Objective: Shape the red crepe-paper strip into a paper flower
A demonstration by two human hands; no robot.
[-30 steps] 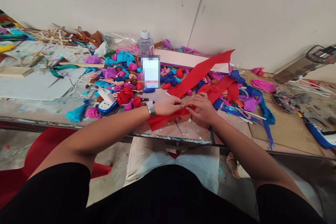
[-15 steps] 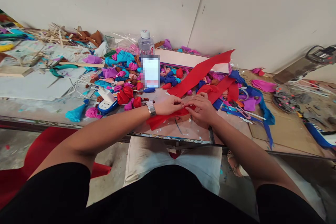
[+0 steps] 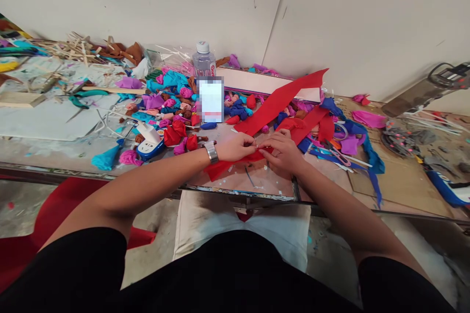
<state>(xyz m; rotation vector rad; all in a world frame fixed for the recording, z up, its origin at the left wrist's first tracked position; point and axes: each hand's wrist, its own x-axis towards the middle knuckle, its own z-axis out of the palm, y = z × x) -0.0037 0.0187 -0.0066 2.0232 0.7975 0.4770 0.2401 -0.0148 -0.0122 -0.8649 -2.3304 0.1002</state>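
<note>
My left hand (image 3: 240, 147), with a metal watch on its wrist, is closed in a pinch at the front middle of the table. Its fingertips meet those of my right hand (image 3: 279, 150), which is closed too. Between them is red fabric (image 3: 220, 170), its end sticking out to the left beneath my left hand. The exact spot where they pinch is mostly covered by the fingers. Just behind my hands, a long red fabric strip (image 3: 281, 100) slants up to the right. Another red strip (image 3: 310, 124) lies beside my right hand.
Bundled cloth scraps (image 3: 172, 80) crowd the table behind a phone (image 3: 212, 100) and a bottle (image 3: 204, 61). A power strip (image 3: 150, 148) with a white plug stands left of my hands. Pliers (image 3: 86, 95) lie far left; scissors (image 3: 340, 156) lie right, near cardboard (image 3: 400, 190).
My hands stay together in nearly the same place, with only slight finger movement. A sandalled foot seen under the table on the right is out of view now.
</note>
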